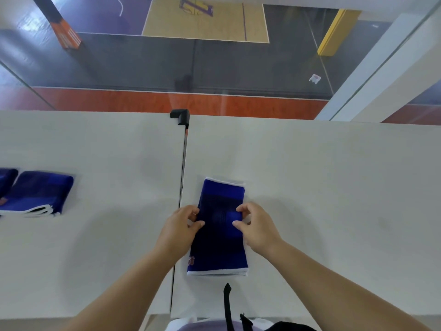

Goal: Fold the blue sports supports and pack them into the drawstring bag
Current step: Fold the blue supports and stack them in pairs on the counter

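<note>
A blue sports support (220,204) with white end bands lies lengthwise on the white table (322,187), just right of the seam between two tabletops. My left hand (180,229) pinches its left edge at mid-length. My right hand (256,226) pinches the right edge opposite. A folded blue support (39,192) lies at the far left, with part of another blue support (6,181) beside it at the frame edge. Black fabric with a strap (228,304), possibly the drawstring bag, hangs at the table's near edge by my body.
A black corner clamp (180,115) sits on the far table edge at the seam. Beyond a glass pane lies a sports court floor far below. A white ledge runs along the right.
</note>
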`<action>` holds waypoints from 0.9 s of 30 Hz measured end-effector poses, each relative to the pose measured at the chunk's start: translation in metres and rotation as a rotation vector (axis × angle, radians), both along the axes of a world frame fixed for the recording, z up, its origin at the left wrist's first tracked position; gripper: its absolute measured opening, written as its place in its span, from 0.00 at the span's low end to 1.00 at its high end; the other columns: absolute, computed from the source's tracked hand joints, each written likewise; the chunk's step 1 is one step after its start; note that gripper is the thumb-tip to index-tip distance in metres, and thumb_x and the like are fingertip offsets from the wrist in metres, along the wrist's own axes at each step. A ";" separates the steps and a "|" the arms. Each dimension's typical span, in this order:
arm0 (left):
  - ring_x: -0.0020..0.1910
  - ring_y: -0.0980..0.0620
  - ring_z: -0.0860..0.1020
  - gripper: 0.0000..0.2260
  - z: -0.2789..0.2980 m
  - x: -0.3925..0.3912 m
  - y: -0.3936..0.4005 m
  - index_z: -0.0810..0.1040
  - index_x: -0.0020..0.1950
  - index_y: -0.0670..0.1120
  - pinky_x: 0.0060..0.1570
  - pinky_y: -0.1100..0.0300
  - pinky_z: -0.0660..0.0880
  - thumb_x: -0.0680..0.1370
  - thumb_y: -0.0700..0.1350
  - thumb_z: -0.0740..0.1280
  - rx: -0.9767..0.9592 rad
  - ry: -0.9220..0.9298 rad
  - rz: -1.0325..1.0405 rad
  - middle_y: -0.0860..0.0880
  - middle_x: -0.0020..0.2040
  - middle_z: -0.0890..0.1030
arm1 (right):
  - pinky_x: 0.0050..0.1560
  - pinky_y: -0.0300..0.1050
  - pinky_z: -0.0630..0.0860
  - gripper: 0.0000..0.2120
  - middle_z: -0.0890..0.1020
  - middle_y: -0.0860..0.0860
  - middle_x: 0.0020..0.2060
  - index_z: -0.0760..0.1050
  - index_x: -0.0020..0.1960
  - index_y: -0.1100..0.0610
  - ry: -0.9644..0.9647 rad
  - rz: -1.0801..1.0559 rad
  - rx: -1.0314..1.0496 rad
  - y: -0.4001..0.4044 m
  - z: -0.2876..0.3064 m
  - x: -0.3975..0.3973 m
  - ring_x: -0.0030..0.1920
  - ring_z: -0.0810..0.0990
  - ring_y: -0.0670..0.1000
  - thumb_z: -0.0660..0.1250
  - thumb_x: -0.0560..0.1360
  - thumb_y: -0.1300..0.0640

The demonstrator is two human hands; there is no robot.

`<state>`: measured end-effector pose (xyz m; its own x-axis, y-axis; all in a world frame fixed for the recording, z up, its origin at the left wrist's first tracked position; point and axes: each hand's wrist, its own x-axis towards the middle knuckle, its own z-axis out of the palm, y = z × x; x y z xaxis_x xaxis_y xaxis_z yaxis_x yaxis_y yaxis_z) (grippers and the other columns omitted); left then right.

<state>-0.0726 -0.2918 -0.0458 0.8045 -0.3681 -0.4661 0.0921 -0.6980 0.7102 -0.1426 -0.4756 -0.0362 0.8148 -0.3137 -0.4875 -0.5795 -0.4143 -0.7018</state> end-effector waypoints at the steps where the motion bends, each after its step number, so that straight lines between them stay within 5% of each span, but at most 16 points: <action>1: 0.45 0.55 0.77 0.05 -0.001 0.001 -0.001 0.72 0.52 0.55 0.41 0.61 0.77 0.77 0.46 0.64 0.018 -0.006 -0.010 0.54 0.50 0.75 | 0.48 0.43 0.75 0.13 0.76 0.51 0.50 0.72 0.57 0.54 0.012 0.003 -0.017 0.000 -0.001 0.001 0.44 0.75 0.49 0.68 0.74 0.60; 8: 0.50 0.51 0.76 0.13 0.003 0.002 -0.009 0.70 0.60 0.50 0.48 0.56 0.78 0.77 0.48 0.66 0.146 0.009 0.015 0.50 0.54 0.74 | 0.48 0.45 0.72 0.23 0.72 0.52 0.58 0.63 0.64 0.56 0.131 0.031 -0.149 0.005 0.001 0.006 0.50 0.76 0.53 0.69 0.73 0.58; 15: 0.50 0.50 0.77 0.15 0.007 0.001 -0.011 0.73 0.58 0.46 0.52 0.55 0.77 0.74 0.49 0.69 0.237 0.002 0.008 0.49 0.53 0.77 | 0.45 0.47 0.73 0.19 0.79 0.54 0.51 0.67 0.58 0.59 0.256 0.050 -0.220 0.006 0.003 0.008 0.50 0.79 0.56 0.70 0.73 0.53; 20: 0.46 0.51 0.76 0.08 0.009 0.003 -0.013 0.73 0.50 0.47 0.44 0.58 0.74 0.74 0.45 0.69 0.197 0.100 0.040 0.49 0.47 0.78 | 0.41 0.45 0.71 0.07 0.80 0.53 0.43 0.72 0.47 0.57 0.261 0.093 -0.132 0.004 0.005 0.009 0.45 0.79 0.56 0.69 0.74 0.55; 24: 0.45 0.52 0.78 0.04 0.009 0.001 -0.010 0.74 0.48 0.47 0.38 0.62 0.74 0.76 0.45 0.68 0.098 0.137 0.082 0.49 0.47 0.79 | 0.49 0.49 0.75 0.08 0.80 0.54 0.47 0.71 0.51 0.57 0.221 0.060 -0.016 -0.002 0.008 0.007 0.49 0.79 0.56 0.67 0.75 0.56; 27: 0.46 0.48 0.81 0.04 0.015 0.003 -0.006 0.73 0.46 0.47 0.46 0.52 0.80 0.76 0.43 0.67 -0.076 0.233 0.186 0.46 0.47 0.82 | 0.48 0.51 0.77 0.09 0.80 0.55 0.47 0.68 0.52 0.54 0.151 0.001 0.099 -0.010 0.014 0.006 0.46 0.80 0.54 0.67 0.76 0.56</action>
<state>-0.0695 -0.2982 -0.0305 0.7358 -0.2655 -0.6229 0.3797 -0.5999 0.7042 -0.1369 -0.4858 -0.0220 0.7303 -0.2578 -0.6327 -0.6810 -0.3480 -0.6443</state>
